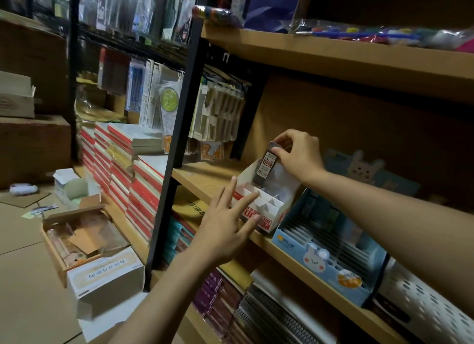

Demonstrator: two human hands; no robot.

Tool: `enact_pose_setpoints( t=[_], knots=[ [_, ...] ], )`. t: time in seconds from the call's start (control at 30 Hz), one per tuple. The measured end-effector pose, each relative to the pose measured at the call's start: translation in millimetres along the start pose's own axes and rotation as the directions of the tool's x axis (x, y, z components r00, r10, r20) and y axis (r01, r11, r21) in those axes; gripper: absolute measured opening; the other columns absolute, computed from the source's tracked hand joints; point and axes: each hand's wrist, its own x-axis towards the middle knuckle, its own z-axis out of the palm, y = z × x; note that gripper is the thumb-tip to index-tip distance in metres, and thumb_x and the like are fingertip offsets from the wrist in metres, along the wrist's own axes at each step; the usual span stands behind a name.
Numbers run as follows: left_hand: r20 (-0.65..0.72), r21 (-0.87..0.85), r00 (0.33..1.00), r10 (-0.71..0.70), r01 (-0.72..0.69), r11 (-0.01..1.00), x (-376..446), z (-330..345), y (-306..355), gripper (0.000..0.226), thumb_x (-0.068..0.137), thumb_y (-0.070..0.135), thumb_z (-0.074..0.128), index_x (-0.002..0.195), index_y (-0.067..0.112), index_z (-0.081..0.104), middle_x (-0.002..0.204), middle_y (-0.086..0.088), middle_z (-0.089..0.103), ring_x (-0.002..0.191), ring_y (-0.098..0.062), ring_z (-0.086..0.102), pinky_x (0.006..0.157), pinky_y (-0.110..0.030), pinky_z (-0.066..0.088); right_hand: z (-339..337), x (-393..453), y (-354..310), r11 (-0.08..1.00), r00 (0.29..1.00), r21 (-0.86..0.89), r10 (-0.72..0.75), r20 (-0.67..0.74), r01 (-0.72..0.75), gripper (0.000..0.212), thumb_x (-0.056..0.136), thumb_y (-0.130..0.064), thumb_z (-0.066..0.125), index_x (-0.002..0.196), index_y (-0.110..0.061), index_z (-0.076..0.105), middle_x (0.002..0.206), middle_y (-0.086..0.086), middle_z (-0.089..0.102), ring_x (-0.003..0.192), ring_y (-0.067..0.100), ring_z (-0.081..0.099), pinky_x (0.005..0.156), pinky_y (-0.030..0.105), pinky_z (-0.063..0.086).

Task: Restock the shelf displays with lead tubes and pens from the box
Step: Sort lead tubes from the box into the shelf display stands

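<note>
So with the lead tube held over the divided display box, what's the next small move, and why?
Probably lower the lead tube straight down into an empty back cell. The right hand pinches its top, its base sits at the white display box, whose visible cells look empty, and the left hand steadies the box front.

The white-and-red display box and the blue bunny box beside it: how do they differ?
The white-and-red display box has square grid cells; the blue bunny box has narrow parallel slots. The right hand holds a lead tube over the white one and the left hand touches its front; the blue one is untouched. Both sit on the wooden shelf.
</note>
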Motion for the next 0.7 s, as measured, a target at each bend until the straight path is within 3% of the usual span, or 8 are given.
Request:
enact_pose_setpoints(
  t=[0.3,0.5,0.7],
  knots=[
    [-0.023,0.025,0.999,0.030,-0.029,0.999,2.3,1.7,3.5,0.056,0.096,0.056,0.040,0.147,0.048,0.019,0.161,0.017,-0.006,0.149,-0.011,-0.002,0.118,-0.038,0.012,21.4,-9.2,4.2,0.984,0.993,-0.180,0.034,0.114,-0.013,0.008,0.087,-0.025,0.072,0.094,-0.021,0.070,0.093,0.000,0.070,0.089,0.018,0.065,0.077,0.040,0.058],
    [-0.024,0.032,0.999,0.032,-0.031,0.999,0.8,1.0,3.4,0.057,0.096,0.053,0.043,0.147,0.047,0.019,0.161,0.016,-0.004,0.149,-0.013,0.003,0.120,-0.041,0.016,24.2,-9.7,-0.8,0.936,0.988,-0.346,-0.010,0.154,0.063,0.026,0.088,-0.026,0.071,0.112,-0.017,0.068,0.108,0.004,0.069,0.102,0.023,0.064,0.084,0.034,0.054],
    [-0.052,0.011,0.998,0.042,-0.041,0.999,1.3,3.8,4.3,0.056,0.097,0.050,0.045,0.147,0.044,0.021,0.161,0.015,-0.003,0.148,-0.014,0.009,0.120,-0.039,0.021,22.5,-9.8,-5.6,0.958,0.977,-0.279,-0.002,0.212,0.063,0.023,0.088,-0.031,0.070,0.105,-0.016,0.072,0.107,0.005,0.069,0.099,0.022,0.064,0.087,0.041,0.055]
  ],
)
